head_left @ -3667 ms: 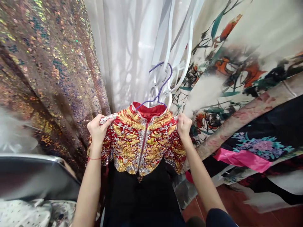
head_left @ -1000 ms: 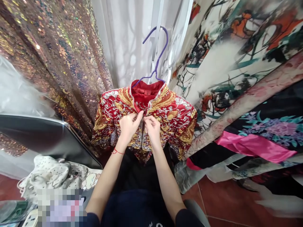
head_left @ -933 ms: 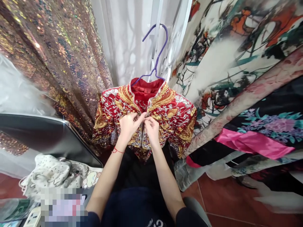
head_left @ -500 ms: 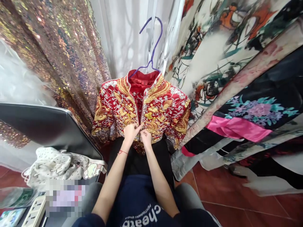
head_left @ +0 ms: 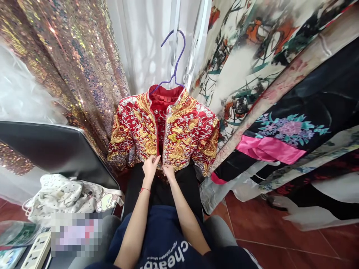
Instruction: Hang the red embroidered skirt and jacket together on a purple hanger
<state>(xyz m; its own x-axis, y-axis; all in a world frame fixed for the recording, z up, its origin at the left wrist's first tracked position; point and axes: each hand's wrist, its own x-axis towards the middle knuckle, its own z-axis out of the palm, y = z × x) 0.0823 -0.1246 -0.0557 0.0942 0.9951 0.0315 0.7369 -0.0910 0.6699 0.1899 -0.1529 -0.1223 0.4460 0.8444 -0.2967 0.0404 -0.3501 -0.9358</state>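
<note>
A small red jacket (head_left: 185,130) with gold and silver embroidery hangs on a purple hanger (head_left: 174,56) in front of a white curtain. Its front stands open down the middle, showing red lining. My left hand (head_left: 150,166) pinches the bottom of the left front edge. My right hand (head_left: 168,172) pinches the bottom of the right front edge, close beside the left hand. A red string circles my left wrist.
Sequined fabric (head_left: 70,63) hangs at the left, floral printed garments (head_left: 266,74) at the right. A dark chair back (head_left: 56,149) with a spotted cloth (head_left: 64,196) is at the left. A power strip (head_left: 37,250) lies at the lower left. Red tile floor (head_left: 280,243) shows at the right.
My hands moved from the jacket's shoulders to the collar, then down the front opening to the hem. The front, shut earlier, now stands open.
</note>
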